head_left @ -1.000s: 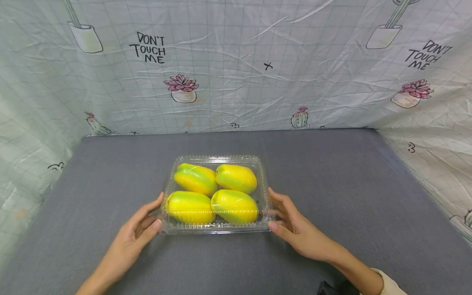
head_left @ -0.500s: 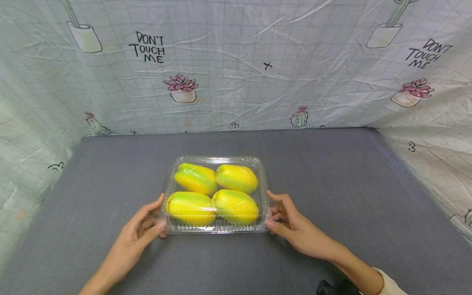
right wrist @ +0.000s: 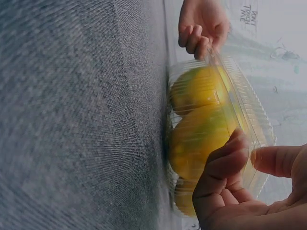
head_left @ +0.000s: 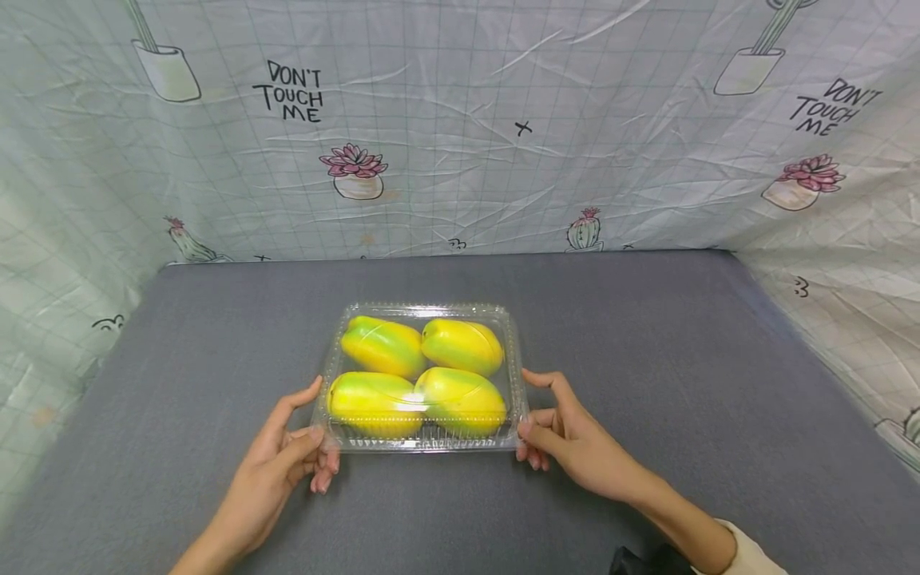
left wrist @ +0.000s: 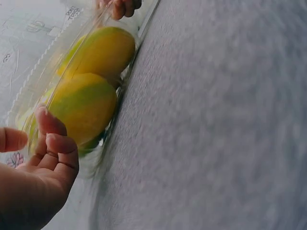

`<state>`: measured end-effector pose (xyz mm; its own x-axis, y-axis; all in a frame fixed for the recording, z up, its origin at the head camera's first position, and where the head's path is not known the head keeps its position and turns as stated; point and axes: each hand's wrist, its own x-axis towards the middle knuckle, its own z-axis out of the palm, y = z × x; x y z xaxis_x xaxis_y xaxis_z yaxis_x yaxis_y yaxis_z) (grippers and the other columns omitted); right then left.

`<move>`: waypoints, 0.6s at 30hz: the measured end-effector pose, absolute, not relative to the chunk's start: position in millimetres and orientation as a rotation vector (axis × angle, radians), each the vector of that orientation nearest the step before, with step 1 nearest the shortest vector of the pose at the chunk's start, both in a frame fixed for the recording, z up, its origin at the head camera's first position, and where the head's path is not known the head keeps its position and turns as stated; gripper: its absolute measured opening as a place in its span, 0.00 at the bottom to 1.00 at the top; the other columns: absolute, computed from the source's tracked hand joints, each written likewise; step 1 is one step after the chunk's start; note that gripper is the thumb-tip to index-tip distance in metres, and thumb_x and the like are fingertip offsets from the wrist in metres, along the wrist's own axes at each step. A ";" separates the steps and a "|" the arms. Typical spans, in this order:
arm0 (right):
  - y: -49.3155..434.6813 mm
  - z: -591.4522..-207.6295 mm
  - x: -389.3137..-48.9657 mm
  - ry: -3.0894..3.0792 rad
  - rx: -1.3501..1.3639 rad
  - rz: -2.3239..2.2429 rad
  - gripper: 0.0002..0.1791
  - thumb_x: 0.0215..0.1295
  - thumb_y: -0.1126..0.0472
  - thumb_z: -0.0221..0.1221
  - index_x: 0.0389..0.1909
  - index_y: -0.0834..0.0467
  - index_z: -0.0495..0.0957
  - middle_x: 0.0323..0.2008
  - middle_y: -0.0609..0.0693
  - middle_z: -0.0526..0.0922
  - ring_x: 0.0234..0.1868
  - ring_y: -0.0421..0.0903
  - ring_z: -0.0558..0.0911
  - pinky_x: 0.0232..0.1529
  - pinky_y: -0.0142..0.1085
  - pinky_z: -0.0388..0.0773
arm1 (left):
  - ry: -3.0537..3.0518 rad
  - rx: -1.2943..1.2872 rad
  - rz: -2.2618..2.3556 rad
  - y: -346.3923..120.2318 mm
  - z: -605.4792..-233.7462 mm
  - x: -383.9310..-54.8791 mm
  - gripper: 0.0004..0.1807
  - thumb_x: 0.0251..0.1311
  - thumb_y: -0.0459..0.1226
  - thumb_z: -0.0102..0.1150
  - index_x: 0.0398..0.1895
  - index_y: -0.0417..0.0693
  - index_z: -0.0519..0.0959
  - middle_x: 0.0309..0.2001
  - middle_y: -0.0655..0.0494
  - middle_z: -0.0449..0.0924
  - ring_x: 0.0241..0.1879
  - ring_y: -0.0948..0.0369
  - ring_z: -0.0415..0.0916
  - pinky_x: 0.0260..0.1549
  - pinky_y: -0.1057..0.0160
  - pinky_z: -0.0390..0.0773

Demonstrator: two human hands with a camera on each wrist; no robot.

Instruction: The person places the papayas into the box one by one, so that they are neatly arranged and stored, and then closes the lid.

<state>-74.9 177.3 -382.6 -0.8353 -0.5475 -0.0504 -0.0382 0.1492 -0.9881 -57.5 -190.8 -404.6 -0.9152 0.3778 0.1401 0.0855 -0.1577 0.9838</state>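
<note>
A clear plastic clamshell container [head_left: 424, 445] sits on the grey cloth, its lid down over several yellow-green, mango-shaped fruits [head_left: 374, 403]. At the container's front left corner, my left hand [head_left: 273, 463] pinches the rim, thumb above and curled fingers below. My right hand [head_left: 585, 447] pinches the front right corner the same way, its index finger reaching along the side. In the right wrist view the thumb [right wrist: 273, 160] lies against the rim opposite the bent fingers. The left wrist view shows the left fingers [left wrist: 62, 143] curled by the rim.
Grey cloth [head_left: 683, 359] covers the table around the container. A pale grid curtain [head_left: 460, 160] printed with cacti hangs behind and at both sides. Something black [head_left: 647, 561] shows at the bottom edge near the right forearm.
Both hands have gone from touching the container's sides to pinching its front corners, with fingers curled under the rim. The container has hardly moved.
</note>
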 end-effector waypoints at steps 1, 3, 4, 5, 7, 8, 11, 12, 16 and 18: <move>177.1 -382.9 -75.3 2.024 -0.558 -1.746 0.33 0.73 0.62 0.49 0.71 0.55 0.42 0.28 0.63 0.79 0.24 0.53 0.75 0.27 0.37 0.77 | 1.902 0.514 2.193 -189.6 -404.8 -57.1 0.27 0.74 0.27 0.32 0.73 0.42 0.43 0.27 0.48 0.76 0.20 0.56 0.70 0.16 0.56 0.69; 177.0 -383.6 -76.0 2.000 -0.555 -1.776 0.33 0.73 0.62 0.49 0.71 0.55 0.42 0.26 0.61 0.78 0.22 0.51 0.73 0.24 0.36 0.75 | 1.904 0.490 2.204 -187.5 -405.3 -56.2 0.27 0.74 0.28 0.32 0.73 0.42 0.43 0.26 0.48 0.76 0.19 0.57 0.70 0.15 0.57 0.69; 177.0 -383.9 -76.3 1.993 -0.556 -1.786 0.33 0.73 0.62 0.49 0.71 0.55 0.42 0.25 0.61 0.77 0.21 0.50 0.72 0.23 0.36 0.74 | 1.908 0.477 2.207 -186.5 -405.2 -55.9 0.28 0.74 0.28 0.32 0.73 0.42 0.43 0.26 0.48 0.76 0.19 0.57 0.70 0.15 0.57 0.69; 177.0 -384.2 -76.6 1.983 -0.557 -1.798 0.33 0.73 0.63 0.49 0.71 0.56 0.42 0.24 0.61 0.77 0.20 0.49 0.71 0.23 0.36 0.73 | 1.907 0.465 2.213 -185.6 -405.1 -55.6 0.28 0.74 0.28 0.33 0.73 0.41 0.43 0.26 0.48 0.76 0.19 0.57 0.70 0.15 0.57 0.69; 177.2 -384.9 -77.5 1.965 -0.555 -1.820 0.33 0.73 0.63 0.49 0.71 0.56 0.42 0.23 0.61 0.75 0.19 0.48 0.70 0.21 0.35 0.72 | 1.907 0.445 2.225 -183.8 -404.9 -55.0 0.28 0.74 0.28 0.34 0.73 0.41 0.43 0.26 0.48 0.76 0.19 0.58 0.70 0.14 0.57 0.68; 177.3 -385.3 -78.0 1.959 -0.555 -1.828 0.32 0.74 0.63 0.48 0.71 0.56 0.42 0.22 0.61 0.75 0.19 0.47 0.69 0.21 0.35 0.71 | 1.908 0.440 2.231 -183.1 -405.0 -54.7 0.28 0.74 0.29 0.34 0.73 0.41 0.43 0.25 0.49 0.76 0.19 0.58 0.69 0.14 0.56 0.67; 176.6 -386.4 -79.2 1.948 -0.542 -1.850 0.33 0.74 0.63 0.48 0.71 0.56 0.42 0.22 0.60 0.74 0.19 0.46 0.68 0.21 0.34 0.70 | 1.917 0.422 2.264 -180.8 -405.8 -54.0 0.28 0.73 0.28 0.35 0.73 0.40 0.43 0.25 0.49 0.76 0.18 0.60 0.67 0.13 0.55 0.63; 176.2 -387.0 -79.6 1.947 -0.537 -1.855 0.33 0.74 0.63 0.48 0.71 0.56 0.42 0.22 0.60 0.74 0.19 0.46 0.68 0.21 0.34 0.69 | 1.921 0.418 2.277 -180.0 -406.3 -53.8 0.28 0.73 0.28 0.35 0.73 0.40 0.44 0.24 0.49 0.76 0.18 0.61 0.67 0.13 0.55 0.61; 174.3 -389.3 -79.3 1.947 -0.517 -1.873 0.33 0.74 0.63 0.48 0.71 0.57 0.42 0.22 0.58 0.73 0.19 0.45 0.68 0.20 0.36 0.68 | 1.940 0.381 2.318 -176.4 -407.9 -52.3 0.28 0.73 0.27 0.36 0.73 0.40 0.45 0.24 0.50 0.75 0.20 0.63 0.67 0.13 0.59 0.60; 173.2 -390.6 -78.5 1.960 -0.504 -1.878 0.33 0.73 0.63 0.48 0.71 0.56 0.42 0.22 0.57 0.73 0.20 0.44 0.68 0.20 0.35 0.68 | 1.954 0.359 2.329 -174.5 -407.9 -51.3 0.28 0.73 0.27 0.36 0.73 0.40 0.46 0.23 0.51 0.74 0.21 0.64 0.67 0.14 0.61 0.60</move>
